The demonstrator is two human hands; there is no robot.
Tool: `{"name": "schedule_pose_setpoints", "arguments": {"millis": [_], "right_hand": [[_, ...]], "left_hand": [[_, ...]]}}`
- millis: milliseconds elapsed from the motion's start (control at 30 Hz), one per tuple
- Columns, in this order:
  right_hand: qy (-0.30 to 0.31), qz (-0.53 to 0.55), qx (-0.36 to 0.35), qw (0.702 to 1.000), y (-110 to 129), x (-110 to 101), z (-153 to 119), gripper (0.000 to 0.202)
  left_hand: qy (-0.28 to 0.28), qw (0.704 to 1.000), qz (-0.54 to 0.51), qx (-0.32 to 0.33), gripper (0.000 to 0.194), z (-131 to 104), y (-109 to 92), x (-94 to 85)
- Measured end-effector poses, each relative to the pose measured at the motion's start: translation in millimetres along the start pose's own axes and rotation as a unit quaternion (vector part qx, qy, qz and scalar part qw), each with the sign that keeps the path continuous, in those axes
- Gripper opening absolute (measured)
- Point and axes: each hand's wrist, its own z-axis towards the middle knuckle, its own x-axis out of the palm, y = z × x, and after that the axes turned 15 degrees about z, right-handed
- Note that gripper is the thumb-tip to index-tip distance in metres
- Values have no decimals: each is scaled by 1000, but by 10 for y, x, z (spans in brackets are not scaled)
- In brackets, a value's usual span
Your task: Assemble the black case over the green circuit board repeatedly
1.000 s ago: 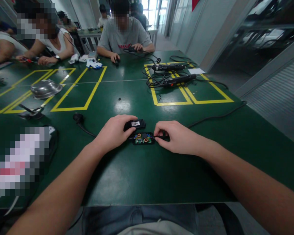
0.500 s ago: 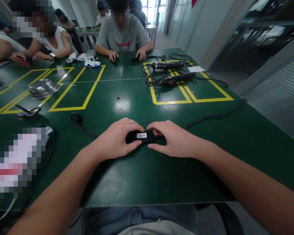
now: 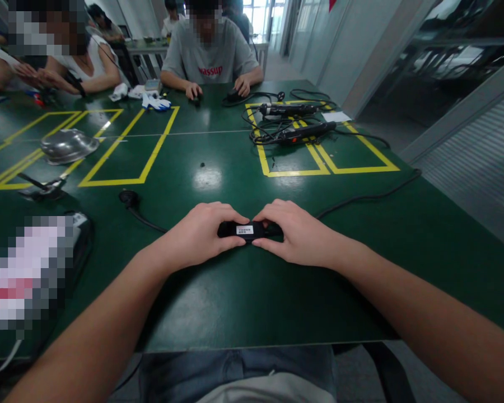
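Observation:
A small black power adapter [image 3: 244, 230] with a white label lies between my hands, low over the green table. My left hand [image 3: 201, 232] grips its left part, thumb along the near side and fingers along the far side. At its right end, my right hand [image 3: 296, 232] closes thumb and fingertips on it. From the left side a black cord leads to a power plug [image 3: 129, 198] on the table. On the right, a black cable [image 3: 369, 198] runs off toward the table's right edge.
Two black electric screwdrivers [image 3: 304, 131] with coiled cables lie at the back right within yellow tape. A metal bowl [image 3: 69, 146] and a clamp-like metal part [image 3: 46, 186] are at left. A pixelated object [image 3: 25, 268] sits near left. Co-workers sit beyond, near white-blue gloves [image 3: 155, 102].
My right hand's thumb and fingers have closed in on the adapter's right end. The left hand keeps its hold. The view has shifted slightly, and a co-worker's hands at left have moved.

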Motion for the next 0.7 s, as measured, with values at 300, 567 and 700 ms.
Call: {"name": "schedule_pose_setpoints", "arguments": {"millis": [300,567,700], "right_hand": [[-1,-30,0,1000,38,0,4,24],[0,-31,-5,1000,-3,9,-9,26],[-1,-33,-15,999,-30,10,-17,26]], "left_hand": [[-4,1000,20,5,26,-10,-42,12],[-13,999,28,10,24,-10,-71,31],[-19,999,31,18,24,-14,-69,32]]}}
